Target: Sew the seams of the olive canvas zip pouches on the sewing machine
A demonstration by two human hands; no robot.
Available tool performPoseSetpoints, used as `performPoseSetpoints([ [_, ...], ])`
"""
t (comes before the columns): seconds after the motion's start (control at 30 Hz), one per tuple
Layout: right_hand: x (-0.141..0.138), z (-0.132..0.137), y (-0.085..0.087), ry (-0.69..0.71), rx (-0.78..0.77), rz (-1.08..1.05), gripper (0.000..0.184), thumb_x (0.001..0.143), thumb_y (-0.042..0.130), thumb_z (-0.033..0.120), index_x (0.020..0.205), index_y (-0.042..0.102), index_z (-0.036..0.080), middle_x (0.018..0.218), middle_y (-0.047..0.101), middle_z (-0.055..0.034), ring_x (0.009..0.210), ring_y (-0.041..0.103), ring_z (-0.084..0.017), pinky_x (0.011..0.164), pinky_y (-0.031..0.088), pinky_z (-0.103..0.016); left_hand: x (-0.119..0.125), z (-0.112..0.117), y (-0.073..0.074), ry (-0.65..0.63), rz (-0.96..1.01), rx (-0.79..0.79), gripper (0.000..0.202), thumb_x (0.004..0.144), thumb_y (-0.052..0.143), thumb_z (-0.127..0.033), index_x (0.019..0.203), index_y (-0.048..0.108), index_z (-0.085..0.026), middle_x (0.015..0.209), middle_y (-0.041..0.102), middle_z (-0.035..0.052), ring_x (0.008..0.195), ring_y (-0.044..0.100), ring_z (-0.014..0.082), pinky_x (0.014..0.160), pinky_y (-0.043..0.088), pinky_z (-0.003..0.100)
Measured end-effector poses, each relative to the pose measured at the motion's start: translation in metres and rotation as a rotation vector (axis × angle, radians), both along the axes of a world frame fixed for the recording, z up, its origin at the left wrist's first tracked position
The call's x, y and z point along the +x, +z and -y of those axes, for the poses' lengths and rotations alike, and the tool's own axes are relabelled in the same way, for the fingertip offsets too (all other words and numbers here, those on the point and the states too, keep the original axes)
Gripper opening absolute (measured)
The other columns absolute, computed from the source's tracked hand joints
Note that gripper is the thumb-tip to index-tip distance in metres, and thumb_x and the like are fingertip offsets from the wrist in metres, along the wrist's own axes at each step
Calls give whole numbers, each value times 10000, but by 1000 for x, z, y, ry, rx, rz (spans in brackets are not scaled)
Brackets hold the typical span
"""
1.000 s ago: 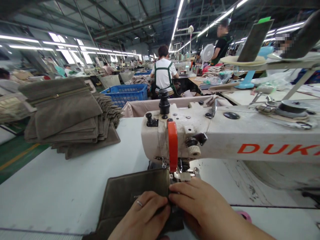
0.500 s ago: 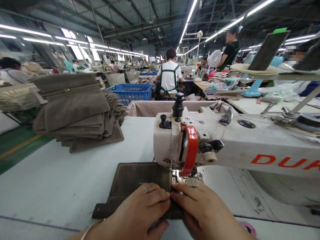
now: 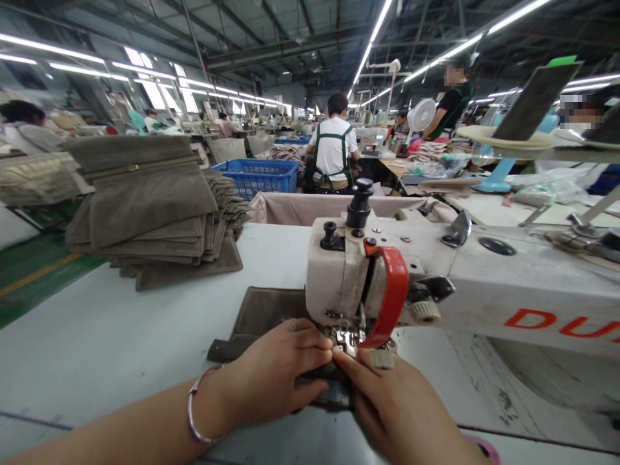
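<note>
A dark olive-brown fabric panel (image 3: 268, 307) with stitched edges lies partly under the head of a sewing machine (image 3: 324, 271). My left hand (image 3: 276, 365), wearing a ring and a silver bangle, presses on the panel with its fingers together, the tips close to the presser foot (image 3: 347, 337). From the other side, my right hand (image 3: 392, 394) grips the panel's near edge, index finger reaching toward the foot. Fingertips of both hands almost meet there. Beneath my right palm the fabric is hidden. An orange-red guard (image 3: 390, 297) curves down beside the needle area.
A tall stack of similar brown pieces (image 3: 150, 206) stands at the table's (image 3: 145, 342) left. Behind the machine are a pink cloth-lined bin (image 3: 285, 210) and a blue crate (image 3: 259, 177). A person in a white shirt (image 3: 334, 145) sits beyond. A pink ring (image 3: 484, 449) lies front right.
The panel and both hands have moved away from me, deeper under the machine head. More of my left forearm and its bangle now shows. The view has shifted slightly.
</note>
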State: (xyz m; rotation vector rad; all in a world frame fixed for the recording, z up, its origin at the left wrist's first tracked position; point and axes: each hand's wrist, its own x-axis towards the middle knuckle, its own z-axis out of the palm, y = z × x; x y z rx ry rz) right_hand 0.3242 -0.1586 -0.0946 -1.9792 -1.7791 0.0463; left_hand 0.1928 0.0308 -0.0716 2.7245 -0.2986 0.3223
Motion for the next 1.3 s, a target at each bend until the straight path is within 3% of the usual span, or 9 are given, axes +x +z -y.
performPoseSetpoints([
  [0.07, 0, 2, 3, 0, 36, -34, 459, 838, 438, 77, 1265, 570, 179, 1122, 652, -120, 984, 616, -279, 822, 555, -453, 1, -6, -1, -26, 25, 34, 270, 900, 670, -278, 1157, 650, -198, 1161, 685, 34, 1103, 595, 215, 1027, 442, 355],
  [0.23, 8, 4, 9, -119, 154, -50, 178, 895, 453, 103, 923, 617, 166, 980, 620, -108, 898, 556, -262, 786, 504, -444, 0, -29, -3, -85, 94, 7, 207, 981, 565, -272, 1154, 649, -193, 1135, 692, 51, 1098, 596, 197, 1021, 439, 352],
  [0.37, 15, 1, 6, -177, 104, 50, 132, 900, 511, 131, 855, 622, 187, 861, 609, -66, 843, 528, -264, 771, 464, -454, -4, -33, -4, -67, 133, -90, 168, 977, 574, -242, 1120, 648, -194, 1082, 701, 46, 1014, 628, 162, 943, 487, 298],
  [0.5, 16, 2, 5, -190, 61, 90, 225, 917, 548, 202, 696, 596, 204, 696, 566, -34, 765, 509, -255, 728, 445, -444, -7, -18, -6, -34, 137, -93, 155, 943, 619, -227, 1093, 642, -191, 1085, 702, 45, 1006, 636, 169, 948, 497, 307],
  [0.6, 9, 1, 7, -117, 125, -28, 48, 858, 633, 157, 837, 644, 198, 849, 641, -42, 847, 540, -258, 761, 468, -422, -8, -3, -9, 19, 161, -74, 128, 960, 586, -213, 1075, 638, -190, 1073, 707, 41, 1010, 643, 170, 940, 508, 301],
  [0.73, 1, -5, 5, 26, 229, -112, 280, 824, 648, 47, 1056, 649, 203, 1021, 692, -36, 914, 591, -228, 795, 507, -351, -6, 13, -10, 72, 207, -27, 152, 1001, 496, -203, 1057, 637, -195, 1018, 723, 28, 937, 666, 164, 919, 525, 313],
  [1.07, -1, -5, -7, -6, 283, -72, 179, 902, 570, 101, 970, 699, 204, 958, 702, -74, 823, 630, -229, 726, 558, -355, -1, 17, -16, 85, 175, 212, 159, 957, 522, -124, 943, 669, -183, 941, 714, 47, 862, 668, 175, 831, 549, 315],
  [1.2, 0, -9, -6, -28, 296, -26, 195, 891, 549, 74, 934, 693, 198, 964, 713, -81, 789, 642, -229, 692, 564, -343, 4, 12, -16, 78, 202, 219, 148, 943, 535, -120, 964, 672, -172, 960, 715, 50, 896, 664, 194, 877, 539, 343],
  [1.3, 3, -13, -4, -32, 305, 15, 199, 873, 552, 58, 940, 687, 188, 929, 717, -82, 789, 645, -239, 692, 568, -349, 10, 11, -12, 141, 228, 162, 141, 943, 544, -128, 942, 677, -174, 925, 722, 39, 872, 667, 188, 871, 540, 329],
])
